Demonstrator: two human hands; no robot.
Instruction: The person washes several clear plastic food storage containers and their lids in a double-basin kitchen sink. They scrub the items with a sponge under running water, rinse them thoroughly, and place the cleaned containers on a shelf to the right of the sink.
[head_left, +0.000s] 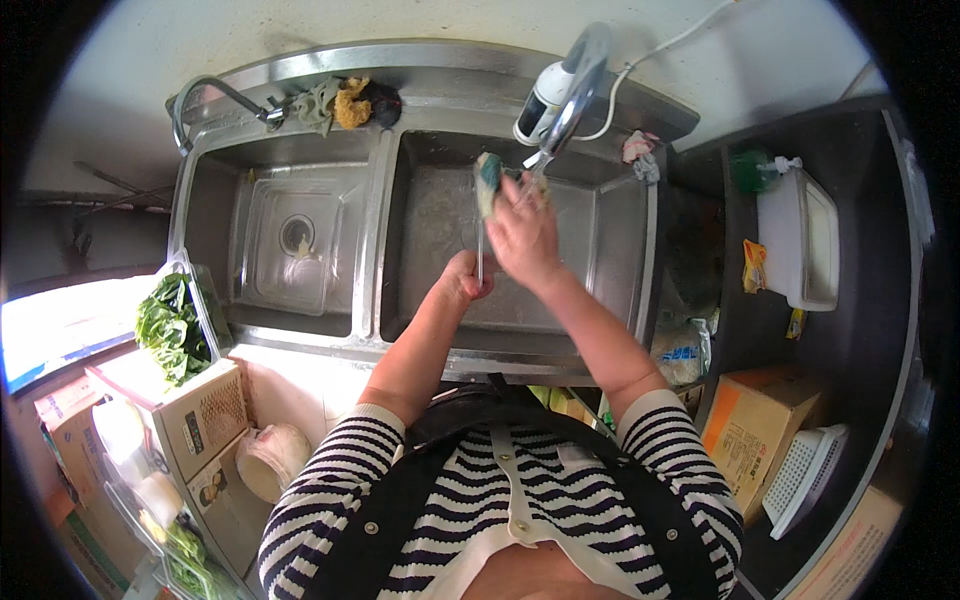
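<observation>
My left hand (469, 276) grips the near end of a thin, flat object (481, 244) over the right basin of a steel double sink (373, 247). The object is seen almost edge-on, so its kind cannot be told. My right hand (527, 232) holds a green and pale yellow scrub sponge (489, 180) by the far end of that object. Just beyond the right hand stands a curved chrome faucet (574, 109), its spout above the basin. A clear plastic container (334, 247) lies in the left basin, over the drain.
A second faucet (217, 86), a grey cloth (316, 105) and a yellow scrubber (352, 103) are on the sink's back ledge. Leafy greens (172, 326) in a clear container stand at the left. Dark shelving at the right holds a white bin (795, 240) and a cardboard box (750, 442).
</observation>
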